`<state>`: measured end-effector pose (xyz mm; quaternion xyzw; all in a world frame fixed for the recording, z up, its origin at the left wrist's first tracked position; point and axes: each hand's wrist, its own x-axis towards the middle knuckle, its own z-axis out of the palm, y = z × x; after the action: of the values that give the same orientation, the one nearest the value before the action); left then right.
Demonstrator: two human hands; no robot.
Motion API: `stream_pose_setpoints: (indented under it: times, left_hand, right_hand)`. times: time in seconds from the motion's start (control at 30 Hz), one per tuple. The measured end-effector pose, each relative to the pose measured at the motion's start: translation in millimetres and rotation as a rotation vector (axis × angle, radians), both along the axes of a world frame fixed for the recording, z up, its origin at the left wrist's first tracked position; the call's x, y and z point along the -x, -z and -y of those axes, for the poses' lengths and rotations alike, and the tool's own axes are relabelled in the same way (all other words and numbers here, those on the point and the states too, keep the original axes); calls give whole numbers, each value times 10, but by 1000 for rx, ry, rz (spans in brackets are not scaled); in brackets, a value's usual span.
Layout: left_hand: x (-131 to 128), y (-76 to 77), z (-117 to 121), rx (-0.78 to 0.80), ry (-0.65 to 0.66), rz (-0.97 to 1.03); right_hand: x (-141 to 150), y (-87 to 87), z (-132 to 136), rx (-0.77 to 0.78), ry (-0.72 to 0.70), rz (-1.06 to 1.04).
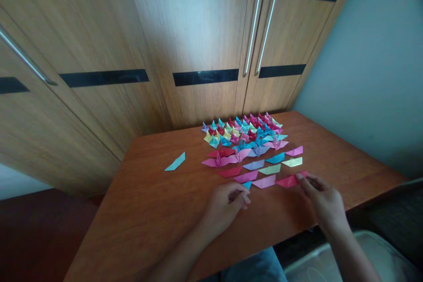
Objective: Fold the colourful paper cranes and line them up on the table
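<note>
My right hand (322,196) has thumb and forefinger closed on the right end of a red folded paper strip (289,181), which lies at the near right of the rows. My left hand (226,205) hovers or rests just in front of the rows, its fingers loosely curled with a gap between thumb and forefinger and nothing visible in it. Right behind it, a blue folded strip (247,184) is partly covered by the fingers. Beside that lie a pink strip (264,182) and a magenta strip (246,177). Several other strips, such as a green one (270,169), line up behind.
Many folded paper cranes (244,134) in several colours stand in rows at the back of the wooden table (148,211). A lone pale turquoise strip (176,162) lies to the left. Behind the table is a wooden cabinet (205,31); a wall (366,75) rises at right.
</note>
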<state>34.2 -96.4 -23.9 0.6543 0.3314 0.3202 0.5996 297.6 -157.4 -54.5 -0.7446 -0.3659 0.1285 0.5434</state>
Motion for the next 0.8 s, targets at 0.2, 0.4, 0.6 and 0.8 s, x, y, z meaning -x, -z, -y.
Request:
stream_pose_setpoints:
  times: [0.2,0.4,0.6,0.8]
  left_hand:
    - [385,-12,-187,-1,-49,-41]
    - [685,-26,-330,-13,-207,-105]
    - [772,-73,-369,3,-238,-106]
    - [771,-62,-368,11,-234,-99]
  right_hand:
    - [-463,49,-133,503,75,420]
    - [-309,23,-206,663,76,576]
    - [-255,24,-243,639,97,575]
    - [-260,32,-257,624,108,528]
